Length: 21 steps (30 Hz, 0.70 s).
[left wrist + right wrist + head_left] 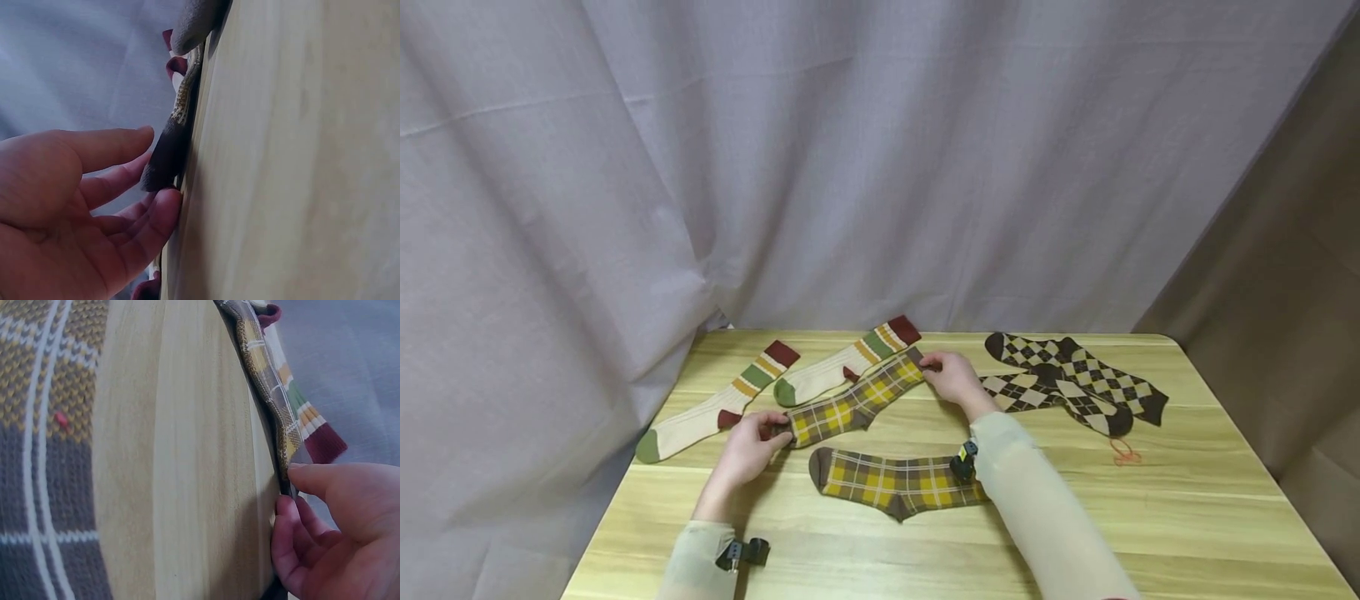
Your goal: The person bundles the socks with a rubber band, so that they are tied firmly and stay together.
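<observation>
Left fingers (164, 215) and right fingers (286, 531) at ends of the farther plaid sock (853, 406)

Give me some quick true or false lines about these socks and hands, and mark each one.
The right hand pinches the farther plaid sock by its cuff. True.
An orange string lies by the argyle socks. True.
The left hand touches an argyle sock. False: it is at the farther plaid sock's toe.
The striped socks have blue toes. False: they are green.
The nearer plaid sock has a brown toe. True.
</observation>
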Tool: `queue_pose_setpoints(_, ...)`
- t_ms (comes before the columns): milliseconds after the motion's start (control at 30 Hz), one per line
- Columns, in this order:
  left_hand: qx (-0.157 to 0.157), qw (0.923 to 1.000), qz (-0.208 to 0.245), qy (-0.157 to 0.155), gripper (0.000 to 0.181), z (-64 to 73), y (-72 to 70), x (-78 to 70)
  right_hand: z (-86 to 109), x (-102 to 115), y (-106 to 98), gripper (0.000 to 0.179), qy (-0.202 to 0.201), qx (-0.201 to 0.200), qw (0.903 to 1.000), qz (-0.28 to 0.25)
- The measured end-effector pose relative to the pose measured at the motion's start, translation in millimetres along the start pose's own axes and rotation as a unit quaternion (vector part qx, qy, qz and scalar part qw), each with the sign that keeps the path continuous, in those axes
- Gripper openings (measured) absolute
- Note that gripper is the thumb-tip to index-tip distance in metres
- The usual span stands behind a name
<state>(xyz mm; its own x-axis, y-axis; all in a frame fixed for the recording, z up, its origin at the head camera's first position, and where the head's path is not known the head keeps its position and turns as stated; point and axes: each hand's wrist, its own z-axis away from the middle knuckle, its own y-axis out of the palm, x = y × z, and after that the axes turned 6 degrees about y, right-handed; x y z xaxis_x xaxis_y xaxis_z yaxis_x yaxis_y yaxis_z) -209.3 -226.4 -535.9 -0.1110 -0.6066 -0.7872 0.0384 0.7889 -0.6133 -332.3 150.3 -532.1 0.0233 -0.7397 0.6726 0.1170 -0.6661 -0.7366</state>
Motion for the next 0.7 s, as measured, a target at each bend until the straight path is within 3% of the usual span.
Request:
queue_pose_setpoints(400,-0.001,1.0,-0.005,-0.001,0.023,0.8,1.5,-2.6,2.8,0.9,-1.4,0.011,0.023,-0.002,0.9995,0.022)
queue_pose_setpoints(700,-0.002,1.0,0.007,0.0,0.023,2.6,-0.8,-2.3,10.4,1.7,-8.7,0.006,0.035,0.036,0.9987,0.012)
